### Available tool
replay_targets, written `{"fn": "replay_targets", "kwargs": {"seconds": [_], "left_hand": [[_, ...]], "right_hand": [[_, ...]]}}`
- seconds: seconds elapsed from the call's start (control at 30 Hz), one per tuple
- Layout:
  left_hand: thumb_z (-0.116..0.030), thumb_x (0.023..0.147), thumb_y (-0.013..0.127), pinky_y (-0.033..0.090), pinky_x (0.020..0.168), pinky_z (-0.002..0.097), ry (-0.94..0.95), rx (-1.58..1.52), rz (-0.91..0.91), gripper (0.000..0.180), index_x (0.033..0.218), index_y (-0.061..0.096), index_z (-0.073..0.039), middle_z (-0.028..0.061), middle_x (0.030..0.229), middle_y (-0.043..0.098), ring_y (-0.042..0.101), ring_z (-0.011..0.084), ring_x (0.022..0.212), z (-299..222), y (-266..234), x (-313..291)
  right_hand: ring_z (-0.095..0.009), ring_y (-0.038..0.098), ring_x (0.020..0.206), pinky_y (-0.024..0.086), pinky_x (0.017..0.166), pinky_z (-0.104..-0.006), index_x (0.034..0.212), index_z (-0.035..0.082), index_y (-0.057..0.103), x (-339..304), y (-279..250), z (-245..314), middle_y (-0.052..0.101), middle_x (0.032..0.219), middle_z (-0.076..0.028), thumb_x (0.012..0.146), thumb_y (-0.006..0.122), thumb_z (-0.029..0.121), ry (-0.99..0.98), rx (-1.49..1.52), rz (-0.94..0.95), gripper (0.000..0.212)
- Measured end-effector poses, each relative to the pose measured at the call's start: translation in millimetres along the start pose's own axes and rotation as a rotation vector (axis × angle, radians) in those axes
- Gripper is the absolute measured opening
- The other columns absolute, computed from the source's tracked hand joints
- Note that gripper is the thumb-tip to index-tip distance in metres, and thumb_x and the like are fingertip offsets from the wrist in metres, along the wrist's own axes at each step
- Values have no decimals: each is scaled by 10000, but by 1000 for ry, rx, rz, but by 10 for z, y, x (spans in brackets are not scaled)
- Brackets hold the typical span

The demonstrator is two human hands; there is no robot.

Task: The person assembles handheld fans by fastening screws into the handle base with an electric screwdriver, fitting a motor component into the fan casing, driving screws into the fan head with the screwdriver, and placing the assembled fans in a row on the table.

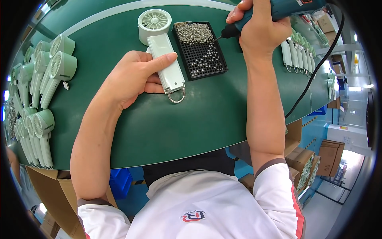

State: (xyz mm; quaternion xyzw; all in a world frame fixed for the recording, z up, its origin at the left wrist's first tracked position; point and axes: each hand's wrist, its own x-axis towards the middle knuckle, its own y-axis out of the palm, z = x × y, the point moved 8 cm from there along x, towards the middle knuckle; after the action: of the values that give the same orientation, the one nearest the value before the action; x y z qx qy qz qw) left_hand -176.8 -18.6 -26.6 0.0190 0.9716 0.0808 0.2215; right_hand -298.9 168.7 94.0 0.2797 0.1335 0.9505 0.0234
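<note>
My left hand [137, 75] is closed around the handle of a pale green handheld fan [165, 55], which lies on the green table with its round grille away from me and a metal loop at the near end. Just right of the fan is a black screw tray [207, 65]. Loose silver screws [193, 32] are heaped in its far part, and single screws stand in some of its holes. My right hand [263, 34] grips a teal electric screwdriver [274, 10]; its bit points left, with the tip at the tray's right edge beside the screws.
Many similar fans [59, 67] are stacked along the table's left side. More fans [300, 53] lie in a row at the right, near the screwdriver's black cable [318, 69]. Cardboard boxes [332, 157] and a blue crate [120, 182] are below the table [179, 131].
</note>
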Motion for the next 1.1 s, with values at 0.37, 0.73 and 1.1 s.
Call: {"fn": "replay_targets", "kwargs": {"seconds": [0.37, 0.73, 1.1], "left_hand": [[-353, 988, 718, 653, 792, 332, -2, 0, -1, 510, 1105, 659, 140, 196, 986, 741, 766, 213, 820, 3, -3, 2], [-357, 982, 726, 648, 788, 327, -1, 1, -1, 523, 1114, 657, 145, 193, 993, 742, 763, 204, 827, 22, -25, 11], [-356, 980, 729, 649, 780, 324, -9, 0, 12, 515, 1115, 665, 137, 194, 988, 747, 765, 204, 832, 32, -25, 25]], "right_hand": [[-150, 572, 439, 475, 409, -298, 855, -28, 644, 3, 1, -54, 596, 626, -63, 1002, 688, 166, -1, -8, 13, 248], [-137, 583, 433, 455, 410, -274, 693, 6, 610, -44, 105, -42, 595, 574, -51, 1000, 697, 183, -25, -95, 95, 365], [-153, 576, 428, 479, 420, -293, 694, 12, 598, 24, 14, -58, 591, 581, -61, 996, 706, 198, 2, -78, 21, 371]]}}
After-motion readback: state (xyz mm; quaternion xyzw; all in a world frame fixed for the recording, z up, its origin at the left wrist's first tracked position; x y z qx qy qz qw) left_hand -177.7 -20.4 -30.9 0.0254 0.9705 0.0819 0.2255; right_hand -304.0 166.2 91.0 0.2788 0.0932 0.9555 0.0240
